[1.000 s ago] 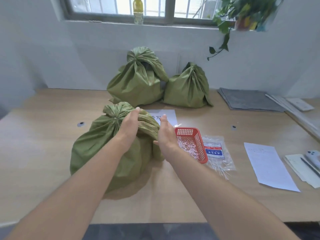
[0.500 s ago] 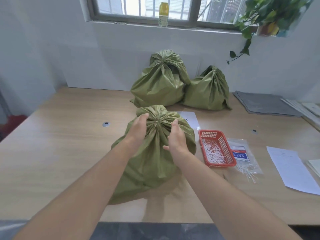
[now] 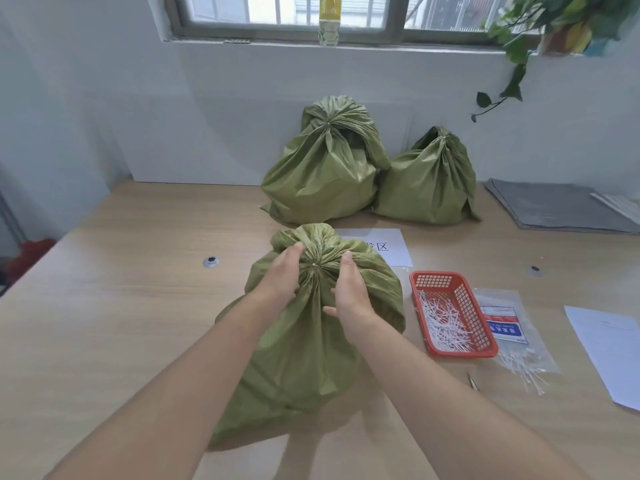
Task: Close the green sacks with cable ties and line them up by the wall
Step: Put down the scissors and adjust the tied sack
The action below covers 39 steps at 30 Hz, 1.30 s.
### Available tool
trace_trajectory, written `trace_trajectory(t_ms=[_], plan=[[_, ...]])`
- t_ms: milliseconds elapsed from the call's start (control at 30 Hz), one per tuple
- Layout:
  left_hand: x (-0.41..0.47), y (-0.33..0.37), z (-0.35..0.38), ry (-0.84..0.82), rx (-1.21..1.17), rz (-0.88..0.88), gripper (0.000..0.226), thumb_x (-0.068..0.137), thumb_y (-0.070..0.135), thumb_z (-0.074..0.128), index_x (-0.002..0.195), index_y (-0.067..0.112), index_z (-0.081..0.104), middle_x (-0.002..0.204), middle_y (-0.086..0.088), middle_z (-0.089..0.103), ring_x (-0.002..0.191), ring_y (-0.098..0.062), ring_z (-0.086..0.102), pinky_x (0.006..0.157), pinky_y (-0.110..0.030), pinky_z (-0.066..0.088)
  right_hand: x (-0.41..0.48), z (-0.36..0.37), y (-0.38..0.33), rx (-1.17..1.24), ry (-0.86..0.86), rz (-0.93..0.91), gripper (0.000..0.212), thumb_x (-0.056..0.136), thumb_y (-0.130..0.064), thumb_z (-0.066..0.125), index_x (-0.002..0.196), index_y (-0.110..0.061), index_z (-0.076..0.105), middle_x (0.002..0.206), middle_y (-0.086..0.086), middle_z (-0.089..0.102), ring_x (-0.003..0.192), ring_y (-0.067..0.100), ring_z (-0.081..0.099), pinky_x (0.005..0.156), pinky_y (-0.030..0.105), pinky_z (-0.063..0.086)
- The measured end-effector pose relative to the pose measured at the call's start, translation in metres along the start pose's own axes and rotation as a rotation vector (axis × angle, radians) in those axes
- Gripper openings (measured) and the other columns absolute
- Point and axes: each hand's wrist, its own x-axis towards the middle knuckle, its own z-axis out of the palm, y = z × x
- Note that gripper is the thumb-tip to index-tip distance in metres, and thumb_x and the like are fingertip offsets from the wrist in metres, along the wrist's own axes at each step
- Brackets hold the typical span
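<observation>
Where the two forearms meet over the near middle of the table (image 3: 104,341), the near sack (image 3: 311,358) stands with its neck drawn into tight pleats. The left hand (image 3: 280,275) has its fingers bent over the left side of that gathered neck and holds it. The right hand (image 3: 349,292) lies flat against the right side, fingers close together and fairly straight, thumb sticking out to the left. Whether the sack's base is lifted off the wood cannot be told.

Just right of the sack is a red basket (image 3: 485,344) with loose white cable ties (image 3: 443,323) in it. Touching its right side lies a clear plastic packet (image 3: 512,337) with more ties spilling from its near end. Further right, a white sheet (image 3: 606,351) runs off the edge of the view.

Behind the near sack, partly hidden by its top, lies a printed paper (image 3: 384,247). A round grommet (image 3: 210,261) is set into the table to the left.

Against the far wall stand two tied sacks, touching each other: the taller sack (image 3: 322,174) on the left and the smaller sack (image 3: 429,181) on the right. A grey mat (image 3: 554,206) lies at the far right. On the window sill above stand a yellow bottle (image 3: 328,20) and a trailing plant (image 3: 554,22).
</observation>
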Motion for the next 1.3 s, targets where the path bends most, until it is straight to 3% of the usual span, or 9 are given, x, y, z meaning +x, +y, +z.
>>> trace_trajectory(t_ms=[133,267,333,400,467,700,867,1133,1300], plan=[[0.023,0.005,0.014,0.001,0.029,-0.023,0.049,0.108,0.052,0.029,0.148,0.033,0.048,0.127,0.005,0.051,0.122,-0.028,0.053,0.105,-0.043,0.043,0.031,-0.001,0.005,-0.121,-0.047,-0.022,0.062,0.103,-0.066,0.021,0.158,-0.041,0.033,0.164,-0.012,0.036,0.149,0.018,0.037,0.12,0.052,0.037],[0.042,0.0,0.011,-0.024,-0.004,-0.111,0.055,0.104,0.062,0.028,0.148,0.036,0.049,0.154,0.001,0.045,0.132,-0.033,0.051,0.111,-0.047,0.042,0.043,0.006,0.003,-0.003,-0.11,0.095,0.059,0.103,-0.067,0.027,0.157,-0.043,0.036,0.159,-0.013,0.039,0.142,0.024,0.045,0.106,0.051,0.051],[0.051,-0.004,0.006,-0.025,-0.059,-0.124,0.052,0.104,0.061,0.029,0.14,0.034,0.055,0.143,0.001,0.055,0.118,-0.03,0.06,0.103,-0.043,0.048,0.052,0.015,0.004,0.051,-0.111,0.107,0.057,0.104,-0.064,0.031,0.154,-0.037,0.042,0.157,-0.004,0.044,0.136,0.027,0.052,0.096,0.045,0.057],[0.056,-0.002,-0.001,0.0,-0.114,-0.116,0.047,0.106,0.057,0.03,0.132,0.03,0.058,0.115,0.005,0.063,0.095,-0.024,0.064,0.08,-0.035,0.053,0.061,0.024,0.004,0.109,-0.083,0.101,0.056,0.106,-0.059,0.036,0.152,-0.03,0.047,0.151,0.004,0.052,0.129,0.028,0.059,0.091,0.039,0.059],[0.062,0.002,-0.01,0.038,-0.126,-0.094,0.047,0.106,0.056,0.032,0.125,0.024,0.062,0.104,0.004,0.063,0.085,-0.024,0.065,0.065,-0.031,0.05,0.065,0.032,0.003,0.177,-0.053,0.091,0.055,0.106,-0.056,0.039,0.149,-0.025,0.053,0.142,0.011,0.058,0.121,0.03,0.064,0.088,0.035,0.06],[0.079,0.018,-0.058,0.163,-0.279,-0.034,0.047,0.104,0.049,0.038,0.102,0.011,0.067,0.093,-0.01,0.065,0.075,-0.03,0.065,0.081,-0.045,0.058,0.067,0.08,-0.025,0.251,-0.049,0.024,0.036,0.104,-0.039,0.045,0.118,-0.017,0.069,0.115,0.019,0.067,0.105,0.034,0.072,0.081,0.037,0.064],[0.09,0.027,-0.102,0.225,-0.345,-0.017,0.051,0.104,0.05,0.037,0.099,0.009,0.067,0.09,-0.013,0.066,0.069,-0.029,0.064,0.062,-0.035,0.055,0.07,0.128,-0.042,0.217,-0.078,-0.009,0.029,0.098,-0.036,0.046,0.102,-0.021,0.07,0.101,0.013,0.065,0.089,0.029,0.072,0.079,0.04,0.065],[0.142,0.056,-0.181,0.22,-0.407,0.075,0.049,0.105,0.048,0.04,0.105,0.006,0.066,0.077,-0.007,0.06,0.058,-0.022,0.063,0.056,-0.031,0.055,0.093,0.218,-0.082,0.246,-0.055,-0.021,0.031,0.095,-0.038,0.048,0.104,-0.019,0.07,0.105,0.013,0.066,0.08,0.027,0.072,0.089,0.048,0.063],[0.199,0.085,-0.236,0.2,-0.361,0.119,0.047,0.104,0.049,0.044,0.104,0.008,0.067,0.074,-0.003,0.055,0.056,-0.019,0.061,0.052,-0.027,0.052,0.131,0.286,-0.116,0.297,0.0,-0.025,0.039,0.099,-0.039,0.046,0.115,-0.011,0.069,0.102,0.012,0.062,0.064,0.021,0.066,0.076,0.039,0.061]])
